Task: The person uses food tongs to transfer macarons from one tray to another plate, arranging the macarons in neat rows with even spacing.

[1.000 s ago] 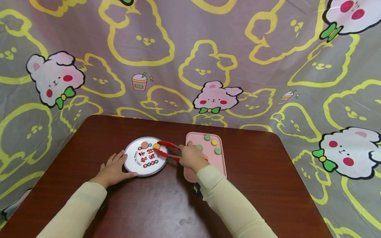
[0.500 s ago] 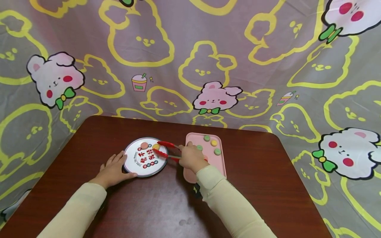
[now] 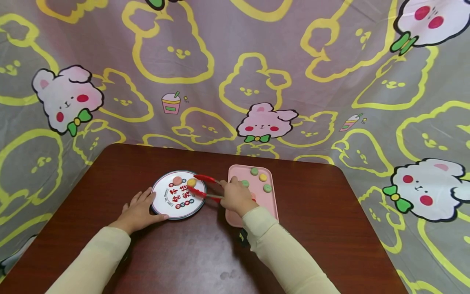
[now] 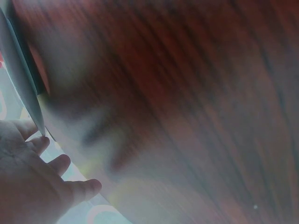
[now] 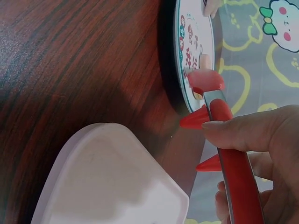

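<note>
My left hand [image 3: 137,210] rests against the left rim of a round white plate [image 3: 165,204] with red lettering, its fingers spread and the thumb along the near edge. In the left wrist view, fingertips of the left hand [image 4: 37,172] touch the plate's edge [image 4: 23,79]. My right hand [image 3: 238,194] grips red-tipped metal tongs [image 3: 205,193], whose parted tips lie on either side of a yellow macaron [image 3: 191,182] on the plate. A pink macaron [image 3: 177,180] sits left of it. The right wrist view shows the thumb of the right hand [image 5: 275,140] on the tongs' handle.
Right of the plate lies a pink rectangular tray [image 3: 269,206], partly under my right hand. Green macarons [image 3: 267,188] and a yellow one [image 3: 262,177] are on it. A small dark object [image 3: 244,237] is beside my right sleeve. Patterned cloth [image 3: 205,94] hangs behind the brown table [image 3: 312,204].
The tongs' lower arm has dropped slightly, so the tips stand a little wider around the yellow macaron. My left hand and the plate have stayed put.
</note>
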{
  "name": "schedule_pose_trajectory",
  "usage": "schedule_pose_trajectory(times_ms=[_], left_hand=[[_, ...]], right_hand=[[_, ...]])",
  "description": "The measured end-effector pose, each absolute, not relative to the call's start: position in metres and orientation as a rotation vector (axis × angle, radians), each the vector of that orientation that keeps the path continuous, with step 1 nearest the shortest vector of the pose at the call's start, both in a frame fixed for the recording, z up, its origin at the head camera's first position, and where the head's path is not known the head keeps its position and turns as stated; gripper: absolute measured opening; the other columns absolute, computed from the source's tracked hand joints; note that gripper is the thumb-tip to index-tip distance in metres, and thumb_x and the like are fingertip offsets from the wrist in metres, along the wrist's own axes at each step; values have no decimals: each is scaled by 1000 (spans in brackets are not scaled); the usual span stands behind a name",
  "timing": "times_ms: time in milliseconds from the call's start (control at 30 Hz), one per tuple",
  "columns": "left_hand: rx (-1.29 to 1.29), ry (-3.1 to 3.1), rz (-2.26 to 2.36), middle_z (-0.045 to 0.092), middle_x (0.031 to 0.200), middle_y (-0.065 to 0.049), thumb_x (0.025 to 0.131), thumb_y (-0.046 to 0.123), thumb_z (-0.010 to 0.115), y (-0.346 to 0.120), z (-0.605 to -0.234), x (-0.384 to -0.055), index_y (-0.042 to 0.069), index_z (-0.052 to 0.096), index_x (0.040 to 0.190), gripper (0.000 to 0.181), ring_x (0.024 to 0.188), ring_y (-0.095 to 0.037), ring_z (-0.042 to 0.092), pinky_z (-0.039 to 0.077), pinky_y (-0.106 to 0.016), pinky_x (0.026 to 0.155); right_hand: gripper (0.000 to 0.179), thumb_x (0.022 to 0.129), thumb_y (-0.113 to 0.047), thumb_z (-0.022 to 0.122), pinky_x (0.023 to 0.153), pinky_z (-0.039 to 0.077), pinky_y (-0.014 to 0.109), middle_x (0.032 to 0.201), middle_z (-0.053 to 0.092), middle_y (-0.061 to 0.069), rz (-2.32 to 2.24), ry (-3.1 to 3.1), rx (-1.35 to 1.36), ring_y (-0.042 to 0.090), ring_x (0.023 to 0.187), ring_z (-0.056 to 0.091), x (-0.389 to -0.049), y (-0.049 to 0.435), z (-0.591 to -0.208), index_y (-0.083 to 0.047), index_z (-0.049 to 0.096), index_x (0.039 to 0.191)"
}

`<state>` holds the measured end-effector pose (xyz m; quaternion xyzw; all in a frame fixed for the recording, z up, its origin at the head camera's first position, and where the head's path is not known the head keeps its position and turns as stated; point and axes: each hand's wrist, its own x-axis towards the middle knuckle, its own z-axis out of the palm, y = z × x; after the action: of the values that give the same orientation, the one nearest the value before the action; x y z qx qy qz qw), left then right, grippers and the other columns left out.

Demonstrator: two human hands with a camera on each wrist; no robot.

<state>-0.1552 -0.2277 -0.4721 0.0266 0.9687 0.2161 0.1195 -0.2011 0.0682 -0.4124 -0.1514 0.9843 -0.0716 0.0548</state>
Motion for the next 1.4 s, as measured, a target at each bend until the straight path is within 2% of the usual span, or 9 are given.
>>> schedule_pose_trajectory(times_ms=[633, 1033, 1400], left_hand=[[93, 2842, 641, 18, 152, -32, 73, 68, 68, -229, -475, -155, -9, 29, 145, 113, 135, -55, 12, 13, -79, 98], [97, 2845, 631, 19, 152, -32, 73, 69, 67, -229, -474, -155, -9, 29, 145, 113, 135, -55, 12, 14, -79, 98], [94, 2837, 648, 18, 152, -32, 73, 69, 67, -229, -474, -155, -10, 29, 145, 114, 135, -55, 11, 12, -79, 98]], right_hand=[[64, 73, -23, 78, 56, 48, 41, 104, 52, 12, -308, 2981, -362, 23, 79, 54, -196, 76, -414, -20, 57, 134], [74, 71, -21, 79, 59, 50, 40, 106, 52, 14, -391, 2982, -424, 24, 80, 54, -189, 83, -408, -13, 52, 139], [83, 62, -15, 82, 59, 46, 37, 101, 49, 10, -535, 2994, -442, 24, 87, 50, -182, 92, -405, -14, 52, 139]])
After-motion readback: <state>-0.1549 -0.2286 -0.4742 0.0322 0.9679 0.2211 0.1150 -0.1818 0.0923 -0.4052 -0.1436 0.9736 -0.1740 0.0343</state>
